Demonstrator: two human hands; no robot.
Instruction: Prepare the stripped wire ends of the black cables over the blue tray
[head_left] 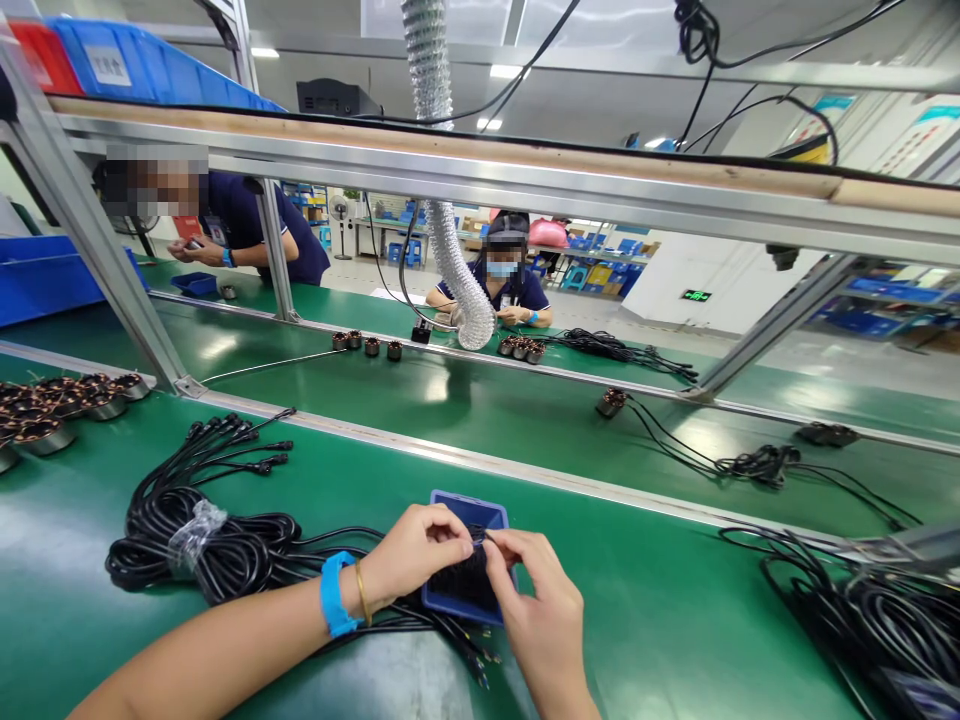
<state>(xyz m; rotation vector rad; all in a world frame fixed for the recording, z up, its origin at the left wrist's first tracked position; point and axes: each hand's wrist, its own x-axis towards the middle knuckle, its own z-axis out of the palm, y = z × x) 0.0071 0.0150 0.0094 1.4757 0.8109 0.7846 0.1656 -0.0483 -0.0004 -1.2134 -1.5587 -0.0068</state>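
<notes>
At lower centre of the frame, the left hand (409, 555) and the right hand (529, 590) were closed in a fingertip pinch on a thin black wire (478, 537), held above a blue tray (465, 500) heaped with dark cable. Left of it, a wrapped bundle of black cables (202, 545) lay on the green workbench (637, 640), with copper-wound motors (75, 405) at far left

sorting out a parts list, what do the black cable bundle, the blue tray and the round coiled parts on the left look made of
The black cable bundle looks like flexible plastic- or rubber-sheathed wire, with a soft sheen on its bends. The blue tray seems moulded plastic, smooth and satiny. The round coiled parts look like enamelled copper windings, reddish-brown and glossy, on silvery metal bases.
</notes>
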